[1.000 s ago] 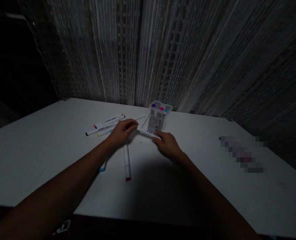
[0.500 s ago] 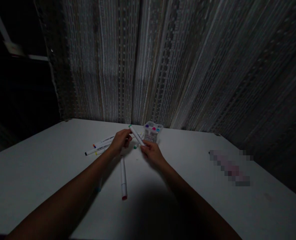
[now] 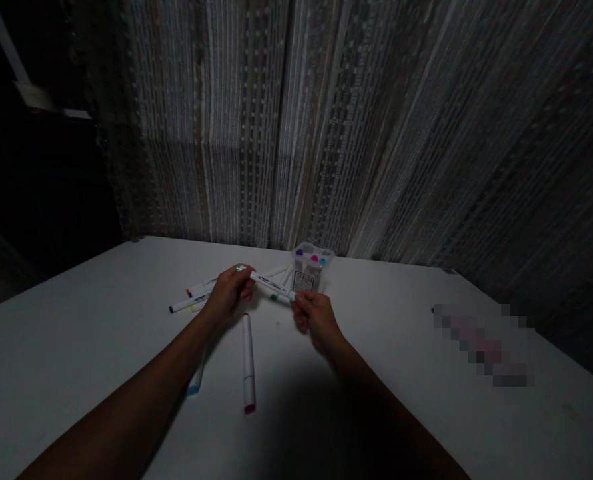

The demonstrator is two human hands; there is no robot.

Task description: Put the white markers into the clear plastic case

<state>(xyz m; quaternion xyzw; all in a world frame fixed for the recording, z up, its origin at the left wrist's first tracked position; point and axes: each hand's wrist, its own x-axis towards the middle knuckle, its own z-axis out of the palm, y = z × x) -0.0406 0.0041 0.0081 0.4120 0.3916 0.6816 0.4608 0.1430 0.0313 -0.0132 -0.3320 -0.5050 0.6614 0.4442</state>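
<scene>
Head view: a striped, textured curtain (image 3: 321,133) fills the background, its folds hanging behind the far edge of a white surface (image 3: 101,353). Two bare forearms reach in from the bottom edge. Off to the right lies a pixelated object (image 3: 481,347), too masked to identify. Both hands are raised over the middle of the surface, fingers curled in: the left hand (image 3: 230,293) pinches one end of a white marker (image 3: 272,285), and the right hand (image 3: 315,315) grips the other end between thumb and fingers. A clear plastic case (image 3: 307,280) with a printed label stands upright just behind the right hand.

The held marker spans the gap between the hands, sloping down toward the right one, its green tip showing at the left fingertips. A red-ended marker (image 3: 248,367) lies alone, nearer the viewer. A blue-ended marker (image 3: 196,379) is partly hidden by the left forearm, and a black-ended marker (image 3: 189,304) lies among others beyond the left wrist. Smallest are the purple, pink and blue ends inside the case.
</scene>
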